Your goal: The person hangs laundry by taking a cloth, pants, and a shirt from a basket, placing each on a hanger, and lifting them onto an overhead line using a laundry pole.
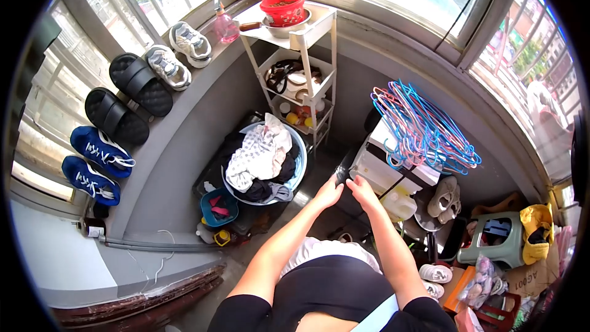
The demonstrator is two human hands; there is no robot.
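We hold both hands out together, left hand [329, 193] and right hand [364, 194] nearly meeting in front of our body. A small dark object [341, 174] shows at the fingertips, but it is too small and blurred for us to name. The fingers of both hands are drawn in close to one another, and we cannot tell whether either hand grips the object or only lies against it from this view. Ahead and to the left, a round basin [302, 178] carries heaped clothes [261, 150], a pale patterned cloth on top and dark pieces under it, whose lower layers are hidden. Near our right hand stands a white box [376, 163], its top mostly covered by tangled blue and pink hangers [424, 126]; the overlap keeps us from counting them. A pale jug [399, 206] sits beside the box, partly behind our right forearm. Beyond, a white rack [318, 31] bears a red pot [284, 10], while the contents of its middle shelf are shadowed and hard to sort. At the far right, the dark rim of our view cuts off the clutter around a grey-green stool [470, 254].
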